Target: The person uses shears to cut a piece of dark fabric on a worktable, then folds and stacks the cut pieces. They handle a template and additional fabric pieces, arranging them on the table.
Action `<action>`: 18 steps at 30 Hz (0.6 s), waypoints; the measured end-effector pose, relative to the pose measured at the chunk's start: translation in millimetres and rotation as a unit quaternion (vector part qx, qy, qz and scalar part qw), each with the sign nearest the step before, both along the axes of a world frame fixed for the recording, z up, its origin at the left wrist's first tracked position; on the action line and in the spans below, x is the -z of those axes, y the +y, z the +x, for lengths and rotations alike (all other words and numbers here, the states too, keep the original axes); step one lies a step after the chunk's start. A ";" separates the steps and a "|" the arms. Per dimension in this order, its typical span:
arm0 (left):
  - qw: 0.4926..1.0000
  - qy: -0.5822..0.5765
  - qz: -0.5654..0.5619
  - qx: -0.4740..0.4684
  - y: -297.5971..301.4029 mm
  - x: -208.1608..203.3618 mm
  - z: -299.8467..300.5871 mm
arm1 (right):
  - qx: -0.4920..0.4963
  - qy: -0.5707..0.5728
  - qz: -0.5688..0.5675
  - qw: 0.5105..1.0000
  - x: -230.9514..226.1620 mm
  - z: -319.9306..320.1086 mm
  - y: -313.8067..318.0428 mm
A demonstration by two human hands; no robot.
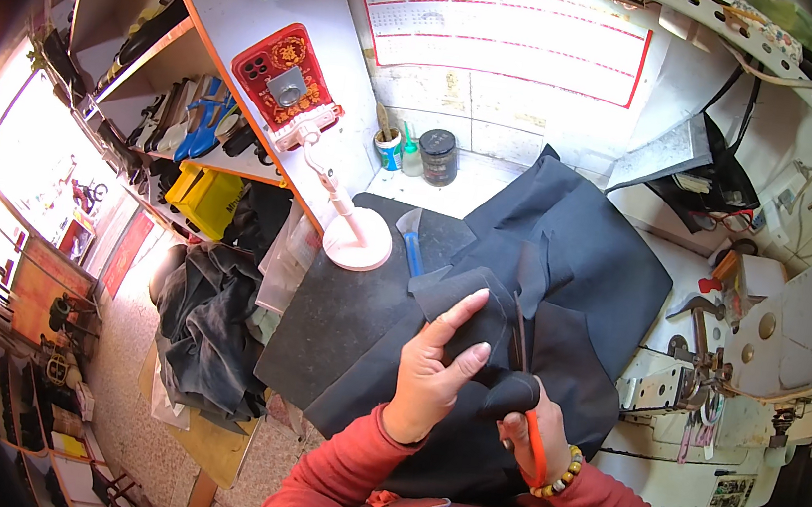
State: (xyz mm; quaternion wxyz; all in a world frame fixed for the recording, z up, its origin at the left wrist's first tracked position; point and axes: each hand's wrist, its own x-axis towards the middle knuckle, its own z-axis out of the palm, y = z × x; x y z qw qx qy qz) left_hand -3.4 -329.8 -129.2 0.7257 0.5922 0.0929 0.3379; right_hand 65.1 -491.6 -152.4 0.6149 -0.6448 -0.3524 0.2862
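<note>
My right hand (548,438) is closed around a pair of scissors (535,443) with orange handles, a beaded bracelet on its wrist. Their dark blades point away from me into black sheet material and are partly hidden by it. Between the thumb and fingers of my left hand (435,369) is a piece of black sheet material (451,294), with a thin pale line along its edge. Its index finger lies extended over the top. More of the black sheet (589,229) spreads in folds beyond and beneath both hands.
A blue-handled blade (413,244) lies on the dark work mat (319,314). Left of it stands a pink phone stand (357,240) with a red-cased phone (286,78). Small bottles and a dark jar (439,157) stand by the wall. A sewing machine (767,335) is at right.
</note>
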 end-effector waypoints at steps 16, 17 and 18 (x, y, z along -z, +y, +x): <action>0.996 -0.014 0.020 0.086 18.1 -2.4 -12.9 | -0.039 0.080 0.036 0.995 -7.1 5.2 -0.1; 0.996 -0.013 0.020 0.087 20.4 -2.2 -14.0 | -0.042 0.078 0.032 0.996 -7.4 6.0 -1.0; 0.996 -0.011 0.025 0.085 22.8 -2.2 -15.1 | -0.045 0.077 0.029 0.996 -7.7 7.1 -2.3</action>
